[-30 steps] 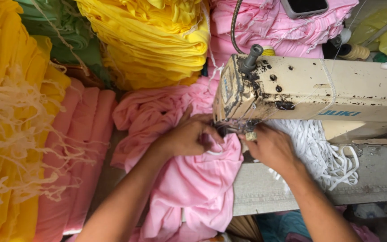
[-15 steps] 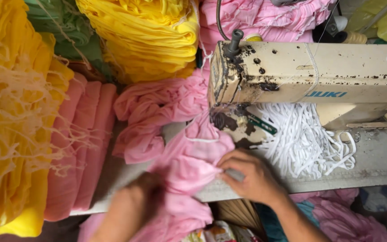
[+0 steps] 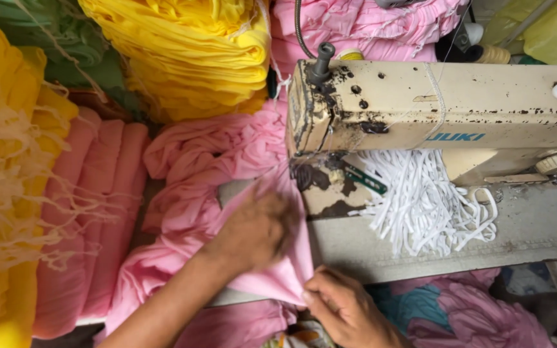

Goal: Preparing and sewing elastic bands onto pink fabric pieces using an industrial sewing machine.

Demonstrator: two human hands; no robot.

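Left of centre, the left hand (image 3: 256, 232) lies flat and open on the pink cloth (image 3: 195, 212), pressing it to the surface (image 3: 420, 254) (blurred, so finger detail is unclear). The right hand (image 3: 346, 309) pinches the cloth's near edge. If that pinch slips, the cloth could bunch; farther right, loose white cord (image 3: 420, 206) beside the sewing machine (image 3: 439, 109) could snag.
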